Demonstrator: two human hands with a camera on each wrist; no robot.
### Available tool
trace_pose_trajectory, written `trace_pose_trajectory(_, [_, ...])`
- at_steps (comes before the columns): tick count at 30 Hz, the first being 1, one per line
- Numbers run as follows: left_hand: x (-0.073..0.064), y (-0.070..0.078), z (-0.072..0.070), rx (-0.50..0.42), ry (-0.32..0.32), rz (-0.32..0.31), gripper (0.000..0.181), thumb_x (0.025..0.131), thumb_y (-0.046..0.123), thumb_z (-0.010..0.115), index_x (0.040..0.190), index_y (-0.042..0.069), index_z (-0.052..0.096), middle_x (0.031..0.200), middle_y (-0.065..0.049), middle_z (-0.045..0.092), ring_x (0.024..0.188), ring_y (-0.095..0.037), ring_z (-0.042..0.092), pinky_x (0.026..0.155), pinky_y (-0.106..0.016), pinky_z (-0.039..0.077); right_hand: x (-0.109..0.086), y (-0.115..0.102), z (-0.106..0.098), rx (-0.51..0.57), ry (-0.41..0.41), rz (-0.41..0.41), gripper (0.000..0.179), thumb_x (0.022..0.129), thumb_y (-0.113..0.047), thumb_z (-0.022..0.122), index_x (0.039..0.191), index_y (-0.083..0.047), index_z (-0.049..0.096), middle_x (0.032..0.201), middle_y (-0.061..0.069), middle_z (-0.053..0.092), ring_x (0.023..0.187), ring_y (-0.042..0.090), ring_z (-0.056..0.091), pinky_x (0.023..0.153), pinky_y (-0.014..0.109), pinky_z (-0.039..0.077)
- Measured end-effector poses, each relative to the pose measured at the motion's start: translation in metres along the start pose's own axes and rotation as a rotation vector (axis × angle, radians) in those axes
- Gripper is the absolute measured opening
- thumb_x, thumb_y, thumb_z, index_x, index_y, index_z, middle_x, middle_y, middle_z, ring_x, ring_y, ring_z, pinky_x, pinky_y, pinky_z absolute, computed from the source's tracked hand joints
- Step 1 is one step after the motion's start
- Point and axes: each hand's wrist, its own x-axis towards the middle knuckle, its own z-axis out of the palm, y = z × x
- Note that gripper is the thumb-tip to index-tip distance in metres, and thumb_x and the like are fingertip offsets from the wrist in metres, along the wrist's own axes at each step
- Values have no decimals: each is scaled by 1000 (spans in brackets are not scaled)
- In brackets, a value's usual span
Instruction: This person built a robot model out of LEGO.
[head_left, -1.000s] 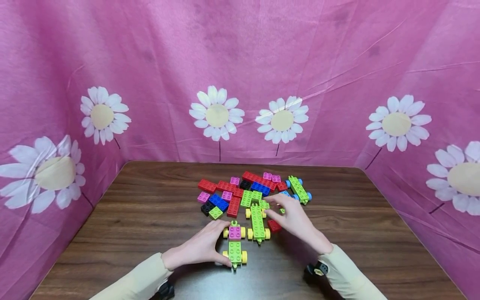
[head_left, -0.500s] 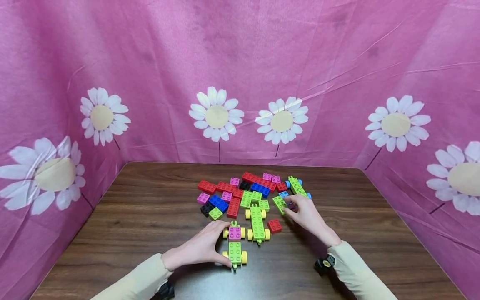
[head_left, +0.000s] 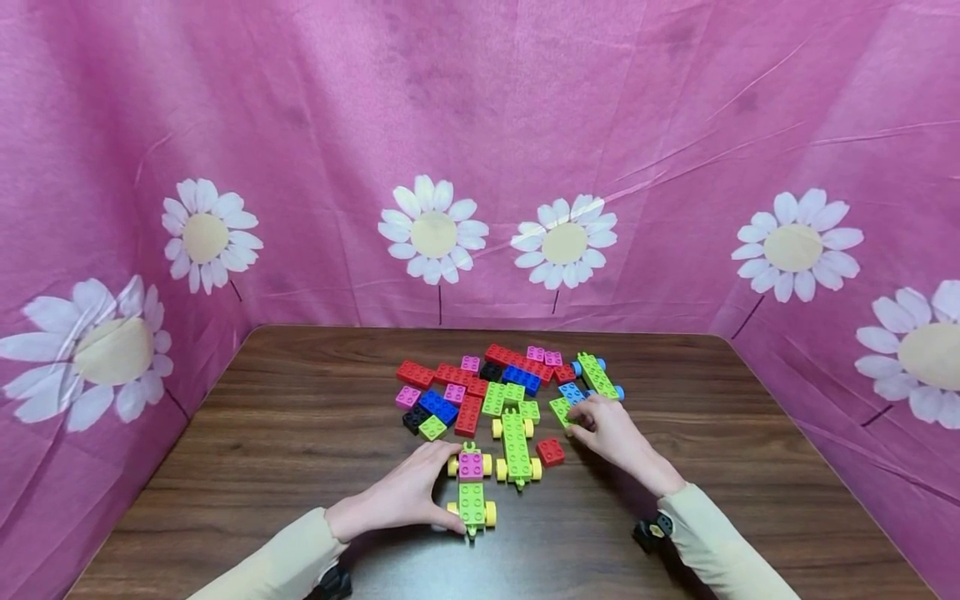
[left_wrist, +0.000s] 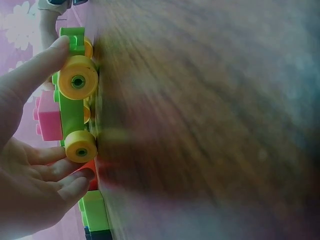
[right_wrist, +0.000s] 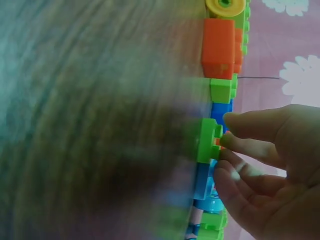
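My left hand (head_left: pixel 397 496) grips a green toy car base (head_left: pixel 471 500) with yellow wheels, thumb at its near end and fingers at its far end. A pink two-by-two brick (head_left: pixel 470 467) sits on that base toward the far end. In the left wrist view, the thumb presses the hitch end and the fingertips lie against a yellow wheel (left_wrist: pixel 80 146). My right hand (head_left: pixel 618 435) is over on the right, its bent fingertips right at the studs of a green brick (right_wrist: pixel 206 141). A light blue brick (head_left: pixel 572 393) lies just beyond that green one.
A second green base with yellow wheels (head_left: pixel 516 450) stands between the hands, beside a red brick (head_left: pixel 551 452). Several loose bricks, such as a blue one (head_left: pixel 437 407), form a pile behind. A blue-wheeled base (head_left: pixel 596 373) stands at the far right of the pile.
My right hand has moved right, away from the small green brick by the second base, to the green brick beside the light blue one. My left hand keeps its grip in place.
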Motion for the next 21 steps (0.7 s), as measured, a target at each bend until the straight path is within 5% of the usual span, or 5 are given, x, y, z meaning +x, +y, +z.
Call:
trace_pose_trajectory(9, [0,0,-3,-4,2,-9,100,68,50,87,139,-5,46,137,-16,56,128,-31,52,108,-48,44,-2,-10,-8,-3,-60,31,11,77,-10,82,76,-10,71,77,0,63,70,10,56,61,22,47])
trace_pose_trajectory(21, [0,-3,1,-17,2,-10,99,67,49,88,139,-5,46,137,-16,56,129,-32,51,108,-50,43,-1,-14,-1,-20,-68,67,29,75,-15,86,90,-6,63,81,6,64,72,14,58,61,26,48])
